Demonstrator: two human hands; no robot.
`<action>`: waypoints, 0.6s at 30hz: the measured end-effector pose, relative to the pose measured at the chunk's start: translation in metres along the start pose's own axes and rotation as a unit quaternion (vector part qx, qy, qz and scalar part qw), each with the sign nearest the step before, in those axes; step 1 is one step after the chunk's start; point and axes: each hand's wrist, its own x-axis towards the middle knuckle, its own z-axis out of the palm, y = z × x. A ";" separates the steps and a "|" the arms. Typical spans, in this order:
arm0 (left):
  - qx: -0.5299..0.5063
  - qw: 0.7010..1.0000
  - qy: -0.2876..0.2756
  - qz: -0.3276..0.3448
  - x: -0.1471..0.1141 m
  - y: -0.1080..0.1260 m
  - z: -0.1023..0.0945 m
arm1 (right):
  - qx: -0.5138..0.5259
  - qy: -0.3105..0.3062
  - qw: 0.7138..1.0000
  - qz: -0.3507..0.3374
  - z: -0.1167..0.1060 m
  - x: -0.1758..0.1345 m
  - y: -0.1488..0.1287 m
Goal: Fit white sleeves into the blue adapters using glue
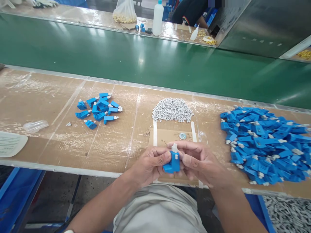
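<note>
Close to the table's front edge, my left hand [154, 163] grips a blue plastic part [174, 163] between thumb and fingers. A whitish translucent tip sticks up from the part's top. My right hand [200, 160] is closed against the part's right side, its index finger reaching behind the tip and its thumb bent beside it. Whether a small piece sits in the right fingertips cannot be made out. Just beyond the hands lies a heap of small grey-white pieces [172, 110]. A small clear round item [182, 136] rests on the cardboard between two white tape strips.
A large pile of blue parts [264, 142] lies right, a smaller group [103, 105] left. A clear plastic tube [36, 126] lies farther left. Beyond runs a green conveyor belt [136, 61]; across it stand a white bottle [158, 19] and a bag [124, 13], near another person [189, 13].
</note>
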 end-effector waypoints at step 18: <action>0.032 0.997 0.068 -0.023 -0.006 -0.014 0.005 | -0.123 0.071 0.989 -0.038 0.008 -0.008 0.021</action>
